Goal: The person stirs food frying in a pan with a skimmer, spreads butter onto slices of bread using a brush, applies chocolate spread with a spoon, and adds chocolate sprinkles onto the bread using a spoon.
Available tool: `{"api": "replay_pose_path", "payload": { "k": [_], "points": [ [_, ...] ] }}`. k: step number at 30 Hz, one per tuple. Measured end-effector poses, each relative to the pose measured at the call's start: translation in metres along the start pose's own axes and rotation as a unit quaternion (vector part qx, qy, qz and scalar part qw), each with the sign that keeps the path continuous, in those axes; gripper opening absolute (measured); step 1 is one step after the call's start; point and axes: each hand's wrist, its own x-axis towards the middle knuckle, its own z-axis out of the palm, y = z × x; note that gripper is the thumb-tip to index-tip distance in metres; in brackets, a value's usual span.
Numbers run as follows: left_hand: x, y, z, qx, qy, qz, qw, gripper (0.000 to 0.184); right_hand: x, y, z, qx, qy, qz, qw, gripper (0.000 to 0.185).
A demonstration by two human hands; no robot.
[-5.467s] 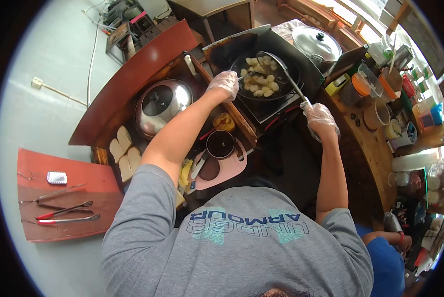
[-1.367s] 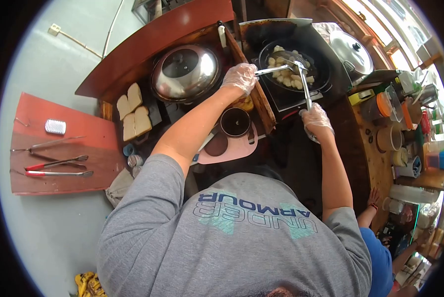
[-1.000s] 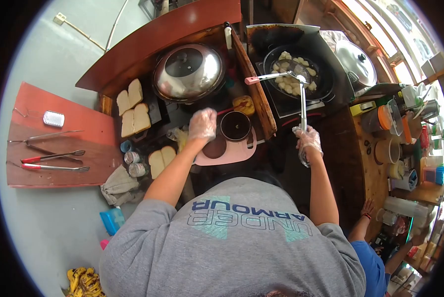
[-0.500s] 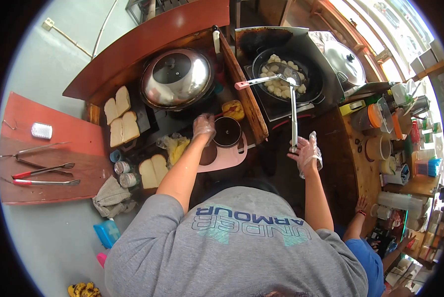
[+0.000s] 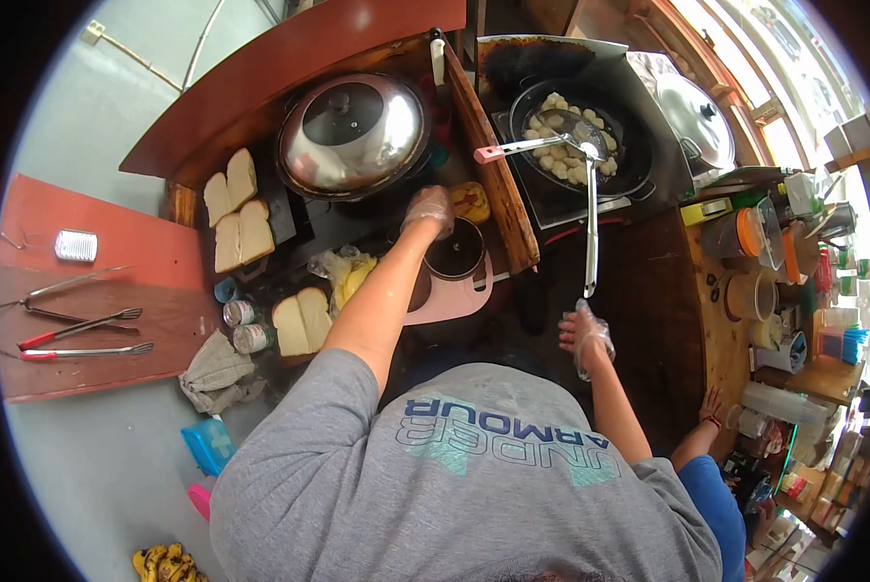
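- Far left of the left hand: a red board point(image 5: 144, 257) bore red-handled tongs point(image 5: 85, 352) and a ribbed metal object point(image 5: 76, 245).
- Left of the left hand, nearer to it: bread slices point(image 5: 243, 235) lay flat, with a second group of bread slices point(image 5: 302, 321) and a plastic bag holding something yellow point(image 5: 347, 281) lower down.
- Beyond the left hand, slightly leftward: a lidded pan point(image 5: 396, 126) stood with its glass-centred lid on.
- Left hand point(image 5: 430, 211), gloved: the fingers were curled beside the rim of a dark pot point(image 5: 456, 254); whether they pinched anything cannot be told. The pot stood below and right of this hand, on a pink board point(image 5: 464, 303); a small container point(image 5: 472, 204) with yellow contents lay just right of it.
- Beyond the right hand: a pink-handled utensil point(image 5: 527, 146) and a long-handled skimmer point(image 5: 592, 233) met over a wok point(image 5: 634, 136) of pale pieces point(image 5: 556, 160).
- Right hand point(image 5: 585, 337), gloved: the fingers were spread, just below the skimmer's handle end; contact was uncertain.
- Right of the right hand: a co-worker's hand point(image 5: 711, 404) rested on a wooden counter point(image 5: 721, 339).
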Motion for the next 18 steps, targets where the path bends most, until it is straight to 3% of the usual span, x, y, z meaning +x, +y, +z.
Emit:
{"api": "replay_pose_path", "payload": {
  "k": [1, 5, 7, 11, 13, 14, 15, 17, 18],
  "points": [
    [0.001, 0.004, -0.001, 0.033, -0.014, 0.014, 0.999, 0.023, -0.002, 0.006, -0.002, 0.014, -0.014, 0.006, 1.000, 0.050],
    [-0.007, 0.013, -0.021, 0.024, -0.008, 0.005, 1.000, 0.026, -0.017, 0.012, 0.002, -0.071, 0.006, 0.005, 0.997, 0.042],
    [0.008, 0.005, -0.005, 0.062, -0.061, 0.008, 0.996, 0.023, -0.021, 0.017, 0.001, -0.109, 0.019, 0.014, 0.994, 0.041],
    [0.058, -0.035, 0.049, 0.048, -0.028, 0.060, 0.997, 0.021, -0.012, 0.031, -0.011, -0.165, 0.011, -0.037, 0.986, 0.033],
    [0.042, -0.039, 0.046, -0.140, -0.014, -0.007, 0.990, 0.020, -0.012, 0.030, -0.012, -0.177, 0.010, -0.039, 0.983, 0.031],
    [0.039, -0.042, 0.052, -0.274, -0.004, -0.077, 0.959, 0.018, -0.012, 0.027, -0.011, -0.191, 0.015, -0.044, 0.981, 0.032],
    [0.032, -0.046, 0.050, -0.275, -0.002, -0.077, 0.958, 0.018, -0.012, 0.023, -0.009, -0.207, 0.019, -0.049, 0.977, 0.034],
    [0.014, -0.058, 0.047, -0.444, -0.004, -0.068, 0.894, 0.013, -0.012, 0.012, -0.002, -0.241, 0.013, -0.046, 0.969, 0.035],
    [0.002, -0.060, 0.039, -0.446, 0.002, -0.072, 0.892, 0.013, -0.013, 0.005, 0.003, -0.274, 0.008, -0.042, 0.961, 0.037]
  ]
}}
